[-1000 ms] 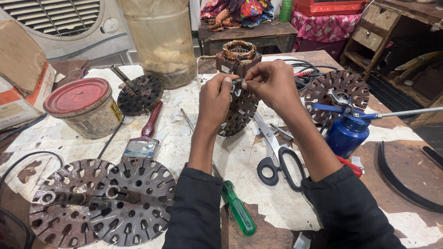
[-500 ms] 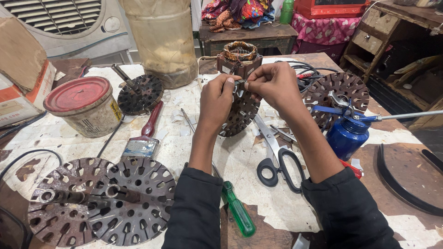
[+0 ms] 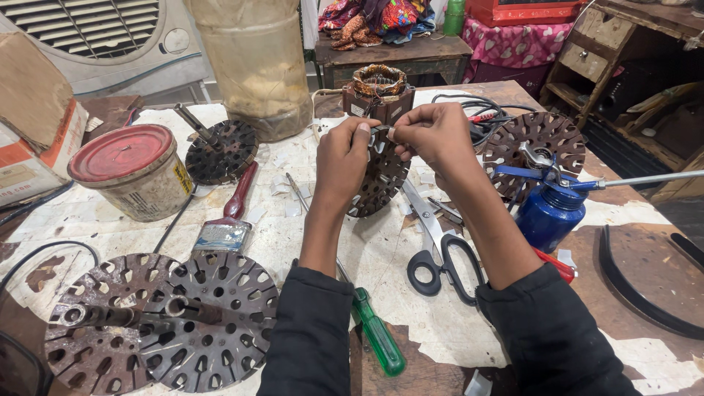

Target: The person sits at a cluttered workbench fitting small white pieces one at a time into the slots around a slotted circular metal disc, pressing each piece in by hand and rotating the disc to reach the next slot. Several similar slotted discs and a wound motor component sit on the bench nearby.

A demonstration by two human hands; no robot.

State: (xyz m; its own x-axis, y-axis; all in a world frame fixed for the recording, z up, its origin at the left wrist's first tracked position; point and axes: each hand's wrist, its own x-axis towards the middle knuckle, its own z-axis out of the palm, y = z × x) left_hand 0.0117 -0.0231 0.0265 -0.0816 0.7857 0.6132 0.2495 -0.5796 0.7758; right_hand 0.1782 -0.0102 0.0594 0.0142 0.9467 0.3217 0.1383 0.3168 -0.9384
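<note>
Stator disc at frame centre is standing tilted on the tabletop; we are pinching its top edge, left hand and right hand, each grip closed on it.

red-lidded tin | paintbrush | scissors | green screwdriver | blue oil can

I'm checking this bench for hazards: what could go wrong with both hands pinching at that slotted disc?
The slotted disc stands on edge between the left hand and right hand; it might slip or nick fingers. The open scissors lie right under the right forearm. The blue oil can beside that arm could get knocked over.
</note>
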